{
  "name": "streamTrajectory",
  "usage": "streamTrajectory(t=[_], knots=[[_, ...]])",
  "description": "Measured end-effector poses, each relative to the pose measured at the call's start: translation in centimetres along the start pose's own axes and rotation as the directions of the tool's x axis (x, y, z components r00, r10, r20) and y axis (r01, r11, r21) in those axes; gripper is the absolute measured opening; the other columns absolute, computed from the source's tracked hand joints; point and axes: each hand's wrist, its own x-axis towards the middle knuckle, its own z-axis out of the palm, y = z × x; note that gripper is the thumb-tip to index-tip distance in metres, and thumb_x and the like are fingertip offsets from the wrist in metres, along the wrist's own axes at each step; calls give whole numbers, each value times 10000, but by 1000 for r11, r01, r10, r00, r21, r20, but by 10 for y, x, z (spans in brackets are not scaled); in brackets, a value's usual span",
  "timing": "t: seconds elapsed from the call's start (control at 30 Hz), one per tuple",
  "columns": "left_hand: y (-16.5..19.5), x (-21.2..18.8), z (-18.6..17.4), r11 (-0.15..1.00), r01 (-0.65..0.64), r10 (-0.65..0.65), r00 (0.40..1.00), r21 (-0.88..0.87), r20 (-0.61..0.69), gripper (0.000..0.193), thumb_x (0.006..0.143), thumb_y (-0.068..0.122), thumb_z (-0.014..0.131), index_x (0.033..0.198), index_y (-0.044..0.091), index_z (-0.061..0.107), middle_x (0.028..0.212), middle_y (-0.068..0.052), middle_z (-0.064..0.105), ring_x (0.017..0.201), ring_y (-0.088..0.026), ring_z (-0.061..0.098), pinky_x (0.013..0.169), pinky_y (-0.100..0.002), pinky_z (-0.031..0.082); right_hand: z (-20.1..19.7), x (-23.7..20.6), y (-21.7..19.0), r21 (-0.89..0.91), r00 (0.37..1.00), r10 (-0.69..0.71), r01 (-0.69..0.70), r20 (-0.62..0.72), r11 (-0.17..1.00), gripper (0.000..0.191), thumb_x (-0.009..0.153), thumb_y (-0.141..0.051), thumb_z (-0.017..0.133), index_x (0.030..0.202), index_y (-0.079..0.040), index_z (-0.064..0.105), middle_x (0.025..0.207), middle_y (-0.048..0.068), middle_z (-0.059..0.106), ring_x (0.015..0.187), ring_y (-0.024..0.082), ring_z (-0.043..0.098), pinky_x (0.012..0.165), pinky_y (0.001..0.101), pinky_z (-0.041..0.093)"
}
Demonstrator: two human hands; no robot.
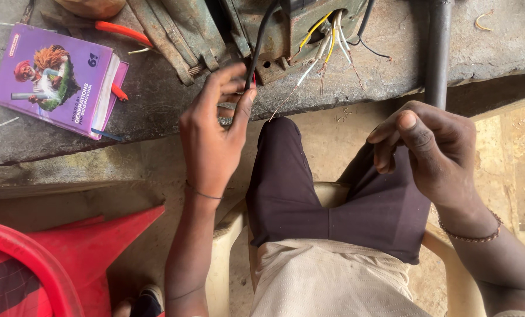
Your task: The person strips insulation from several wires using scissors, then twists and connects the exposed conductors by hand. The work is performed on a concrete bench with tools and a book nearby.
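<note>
Pinching a black cable (256, 50) between thumb and fingertips, the left hand (212, 138) reaches up to the near edge of the grey stone surface (157, 105), just below the rusty green metal housing (286, 29). The cable rises from that grip and runs up into the housing. A speck of red shows at the fingertips beside the cable; what it belongs to cannot be told.

The right hand (432, 147) hangs to the right of the housing and well below it, apart from the surface, over the person's dark trouser leg (385, 205). Its fingers are curled in with the thumb laid against them in a narrow pinch; whether anything thin sits between them cannot be told.

From the opening in the housing spills a bunch of yellow and white wires (327, 44), their bare ends fanning down toward the edge of the surface, close to the right of the left hand's fingertips. A dark metal pipe (438, 53) stands to the right of the housing, just above the right hand.

Well to the left of the housing lies a purple booklet (54, 76), with the orange handles of pliers (122, 32) beyond it. Far below the housing, at the lower left, sits a red plastic stool (69, 252), and the person sits on a cream plastic chair (227, 246).
</note>
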Motion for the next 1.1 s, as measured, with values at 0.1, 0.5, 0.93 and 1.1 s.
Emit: streamTrajectory(t=[0.1,0.5,0.93,1.1], knots=[[2,0,-12,867,56,39,983,-495,179,203,1099,130,722,1250,17,649,1093,-111,778,973,-171,773,833,-318,660,-2,0,0,23,1000,-13,13,2,1000,446,1168,-319,535,981,59,681,736,115,678,574,125,656,519,219,532],[27,-6,-23,425,424,-78,897,-800,435,571,990,89,764,1456,10,444,1092,-167,733,1013,-249,777,933,-407,688,-9,0,5,16,998,-59,58,5,998,452,1178,-300,538,936,54,681,758,123,688,578,119,663,517,222,544],[23,-11,-29,428,372,-66,922,-823,382,471,1065,20,703,1438,40,415,1098,-160,690,998,-230,755,901,-374,676,22,12,-2,-335,863,283,-142,419,932,302,1011,-219,627,1270,-91,716,821,49,759,613,106,724,546,233,589],[32,-7,-32,481,352,-112,933,-803,342,422,1082,14,686,1404,23,414,1124,-151,682,1024,-228,741,945,-378,678,17,7,-4,-238,907,194,-109,374,965,163,932,-122,670,1060,-38,728,892,66,804,542,118,730,497,225,598]])
